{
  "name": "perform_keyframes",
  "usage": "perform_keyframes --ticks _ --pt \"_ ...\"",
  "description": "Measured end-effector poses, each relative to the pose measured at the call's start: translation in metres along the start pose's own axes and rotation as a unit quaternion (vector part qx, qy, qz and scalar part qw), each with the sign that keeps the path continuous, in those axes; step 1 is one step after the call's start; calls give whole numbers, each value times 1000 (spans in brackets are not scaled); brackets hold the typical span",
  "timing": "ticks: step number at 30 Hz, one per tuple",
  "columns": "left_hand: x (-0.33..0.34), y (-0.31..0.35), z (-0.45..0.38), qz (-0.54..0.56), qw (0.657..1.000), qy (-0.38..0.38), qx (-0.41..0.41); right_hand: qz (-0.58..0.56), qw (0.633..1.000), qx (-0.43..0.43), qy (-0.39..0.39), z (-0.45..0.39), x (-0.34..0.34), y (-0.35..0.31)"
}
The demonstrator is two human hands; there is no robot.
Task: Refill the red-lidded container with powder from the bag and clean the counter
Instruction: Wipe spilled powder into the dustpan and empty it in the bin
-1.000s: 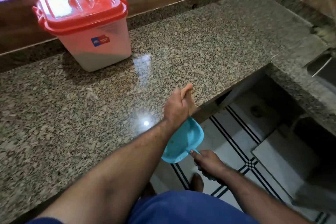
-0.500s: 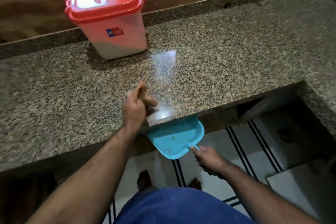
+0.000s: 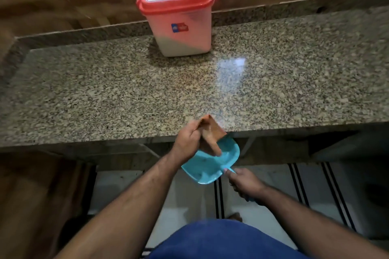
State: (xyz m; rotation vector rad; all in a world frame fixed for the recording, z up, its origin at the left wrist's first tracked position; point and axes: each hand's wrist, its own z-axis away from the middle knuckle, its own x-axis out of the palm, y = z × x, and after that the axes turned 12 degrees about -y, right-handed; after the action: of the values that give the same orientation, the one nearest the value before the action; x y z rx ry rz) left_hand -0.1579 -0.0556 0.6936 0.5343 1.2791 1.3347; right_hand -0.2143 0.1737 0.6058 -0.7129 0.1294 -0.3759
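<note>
The red-lidded container [image 3: 179, 17] stands closed at the back of the granite counter [image 3: 105, 94], white powder filling its lower part. My left hand [image 3: 188, 140] grips a folded brown cloth [image 3: 210, 136] at the counter's front edge, its lower corner hanging over a blue dustpan [image 3: 208, 164]. My right hand [image 3: 244, 185] holds the dustpan's handle just below the edge. A few specks lie in the pan. No bag is in view.
A wooden wall panel [image 3: 52, 2] runs behind the counter. Below the counter lies a white tiled floor with black stripes [image 3: 299, 187]. My blue clothing [image 3: 221, 242] fills the bottom of the view.
My view has swung left along the counter. My left hand has drawn the cloth from the countertop over the front edge onto the dustpan, which stays held under the edge.
</note>
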Motion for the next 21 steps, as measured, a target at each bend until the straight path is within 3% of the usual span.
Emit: perform_keyframes --ticks 3,6,9,14,21 --pt "-29 -7 23 129 982 133 -19 4 1000 -3 -2 3 9 -7" --pt "-64 -39 29 171 945 267 -82 9 1000 -5 -3 3 27 -13" --pt "-87 -66 35 279 911 285 -107 22 1000 -6 -11 3 55 -23" --pt "-119 -79 116 473 822 294 -122 65 997 -10 -42 9 117 -47" --pt "-197 -178 274 514 750 389 -149 142 986 -1 -91 -23 237 -67"
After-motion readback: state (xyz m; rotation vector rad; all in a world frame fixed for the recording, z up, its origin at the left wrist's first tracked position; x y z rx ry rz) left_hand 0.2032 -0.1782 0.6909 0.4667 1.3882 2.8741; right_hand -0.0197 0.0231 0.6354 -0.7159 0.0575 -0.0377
